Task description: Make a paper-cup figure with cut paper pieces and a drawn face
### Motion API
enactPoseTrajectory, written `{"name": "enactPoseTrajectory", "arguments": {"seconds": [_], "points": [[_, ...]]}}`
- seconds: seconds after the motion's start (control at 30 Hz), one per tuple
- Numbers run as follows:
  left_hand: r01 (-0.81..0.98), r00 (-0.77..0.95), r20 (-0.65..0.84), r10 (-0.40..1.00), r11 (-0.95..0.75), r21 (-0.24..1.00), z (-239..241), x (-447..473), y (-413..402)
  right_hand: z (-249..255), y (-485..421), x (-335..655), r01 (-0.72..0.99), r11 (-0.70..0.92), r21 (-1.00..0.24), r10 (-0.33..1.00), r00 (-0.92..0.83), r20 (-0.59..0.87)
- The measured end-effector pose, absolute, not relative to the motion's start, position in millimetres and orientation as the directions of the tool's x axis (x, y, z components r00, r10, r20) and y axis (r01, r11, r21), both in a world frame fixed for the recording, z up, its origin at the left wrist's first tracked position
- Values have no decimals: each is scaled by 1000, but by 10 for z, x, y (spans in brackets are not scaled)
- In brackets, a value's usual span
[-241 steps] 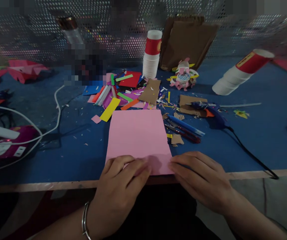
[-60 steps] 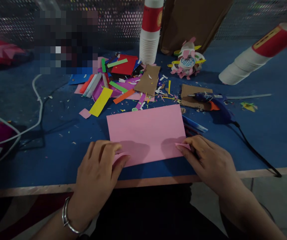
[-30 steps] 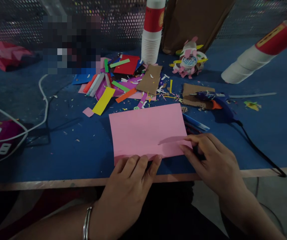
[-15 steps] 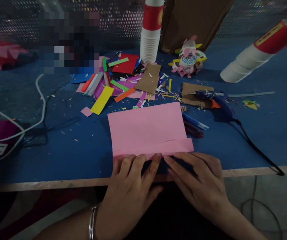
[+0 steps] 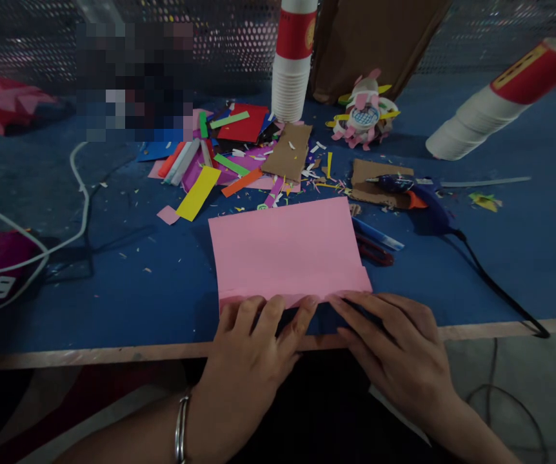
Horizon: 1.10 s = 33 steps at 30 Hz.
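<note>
A sheet of pink paper (image 5: 282, 248) lies on the blue table near its front edge, with a narrow fold along the side closest to me. My left hand (image 5: 253, 361) rests its spread, bent fingertips on the left and middle of that folded edge. Stretched out along the right part of the fold, the fingers of my right hand (image 5: 394, 341) press on the paper. The two index fingertips are close together near the middle. Part of the near edge is hidden under my fingers.
Behind the paper lies a pile of coloured scraps (image 5: 239, 167). A glue gun (image 5: 427, 200) rests on cardboard at right, beside a blue pen (image 5: 379, 233). Stacked paper cups (image 5: 290, 84), a leaning cup stack (image 5: 481, 116) and a decorated cup (image 5: 365, 116) stand farther back. White cables (image 5: 84, 193) run at left.
My right hand has slid slightly right along the fold. The raised flap at the paper's right end now lies flatter. My left hand stays nearly in place, its thumb drawn in.
</note>
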State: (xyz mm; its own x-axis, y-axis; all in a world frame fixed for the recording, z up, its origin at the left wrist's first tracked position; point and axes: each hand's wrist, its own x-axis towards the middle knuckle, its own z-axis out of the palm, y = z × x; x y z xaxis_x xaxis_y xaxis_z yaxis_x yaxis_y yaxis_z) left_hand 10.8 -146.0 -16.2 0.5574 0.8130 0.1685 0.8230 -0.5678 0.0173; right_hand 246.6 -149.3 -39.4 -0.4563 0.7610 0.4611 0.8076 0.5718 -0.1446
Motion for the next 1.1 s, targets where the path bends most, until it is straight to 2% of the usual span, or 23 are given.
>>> {"name": "enactPoseTrajectory", "arguments": {"seconds": [0.2, 0.43, 0.6, 0.7, 0.87, 1.1], "points": [[817, 565, 159, 810, -576, 26, -190, -4, -1517, -385, -1491, 2641, 840, 535, -90, 758, -430, 490], [840, 522, 168, 836, -538, 65, -169, -277, -1651, -427, -1512, 2690, 837, 534, -118, 754, -408, 515], [873, 480, 203, 854, -487, -15, -205, -515, -1769, -442, -1502, 2699, 835, 535, -130, 750, -398, 529], [857, 511, 231, 828, -511, -64, -243, -632, -1816, -445, -1492, 2696, 832, 540, -129, 744, -400, 535], [844, 530, 262, 807, -531, -74, -214, -700, -1783, -435, -1480, 2677, 835, 530, -149, 744, -374, 554], [778, 606, 277, 746, -628, -13, -107, -708, -1629, -285, -1343, 2843, 836, 513, -192, 769, -349, 535]]}}
